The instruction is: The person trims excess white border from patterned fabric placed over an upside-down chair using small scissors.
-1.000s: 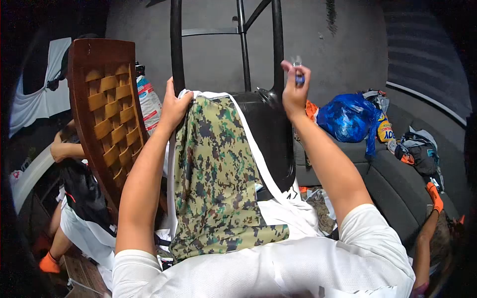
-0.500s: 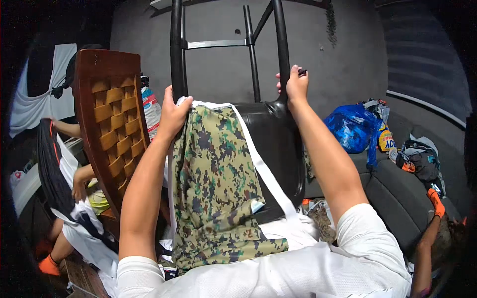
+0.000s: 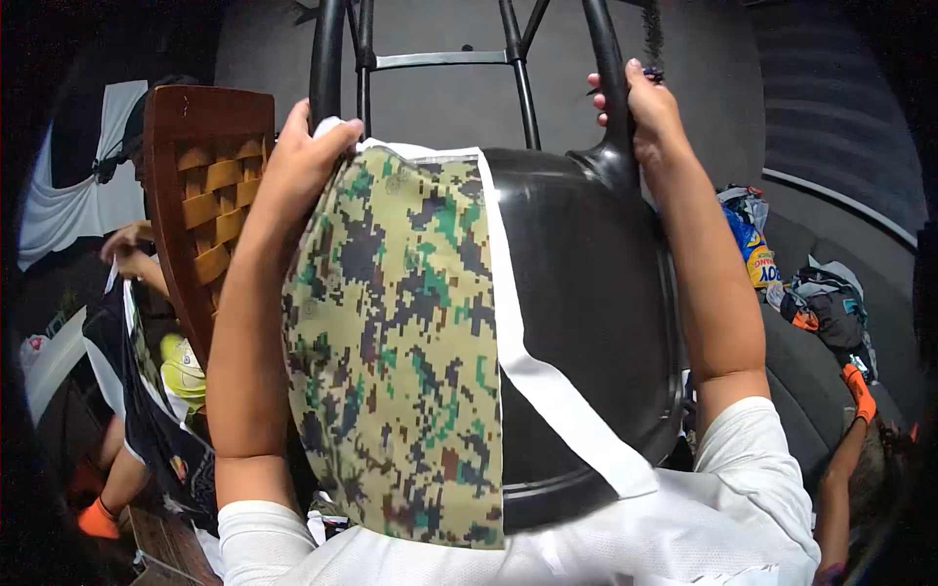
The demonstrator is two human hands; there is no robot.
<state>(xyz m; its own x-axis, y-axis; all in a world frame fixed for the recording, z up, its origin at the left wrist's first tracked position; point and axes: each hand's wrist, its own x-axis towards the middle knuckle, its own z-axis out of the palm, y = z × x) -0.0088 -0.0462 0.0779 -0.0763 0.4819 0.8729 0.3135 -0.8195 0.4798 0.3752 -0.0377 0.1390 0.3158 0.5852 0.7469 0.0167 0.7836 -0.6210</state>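
A black stool (image 3: 586,293) stands tilted in front of me, its legs pointing up and away. Camouflage fabric (image 3: 401,322) edged with a white band (image 3: 576,420) covers the left part of its seat. My left hand (image 3: 308,161) is closed at the left leg, pinching the fabric's top corner against it; the fingers behind are partly hidden. Around the right leg (image 3: 611,88) my right hand (image 3: 650,107) is wrapped, with a small dark object by its fingers that I cannot make out.
A brown chair with a woven back (image 3: 210,186) stands close on my left. Beyond it, a person's hand (image 3: 127,244) is near dark clothing (image 3: 161,430). At right, a grey sofa (image 3: 811,391) bears clothes (image 3: 831,303); a person's arm (image 3: 835,488) and orange-socked foot (image 3: 858,393) show there.
The stool has come closer, its seat now larger in view. The fabric lies smoother and flatter over it. Both hands have kept their holds. The other person's dark clothing at left has shifted lower.
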